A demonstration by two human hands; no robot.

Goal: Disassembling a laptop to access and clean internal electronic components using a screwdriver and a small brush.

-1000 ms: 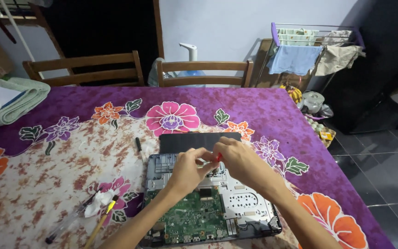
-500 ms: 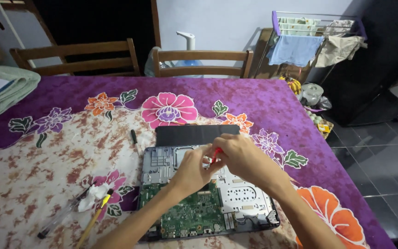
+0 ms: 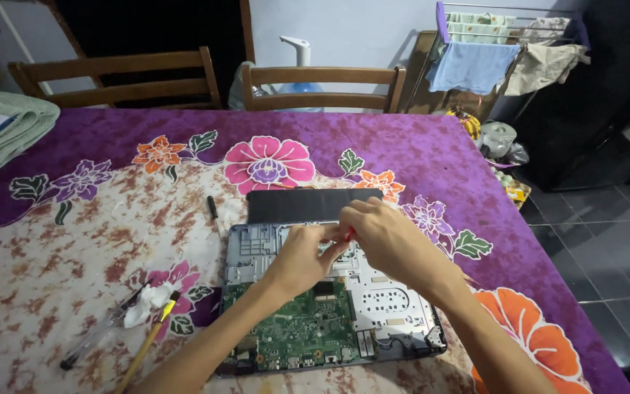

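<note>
Both hands have edged lower-centre over the opened laptop [image 3: 329, 306], left hand [image 3: 304, 255] and right hand [image 3: 388, 241] pinching a small red tool [image 3: 348, 233] that could slip and gouge the green circuit board [image 3: 300, 328].

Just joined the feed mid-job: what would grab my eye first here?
The opened laptop near the table's front edge, its green board bared. Both hands meet above its upper half: the right hand pinches a small red tool, the left hand beside it. The purple flowered cloth covers the table; a black panel lies just behind the laptop.
</note>
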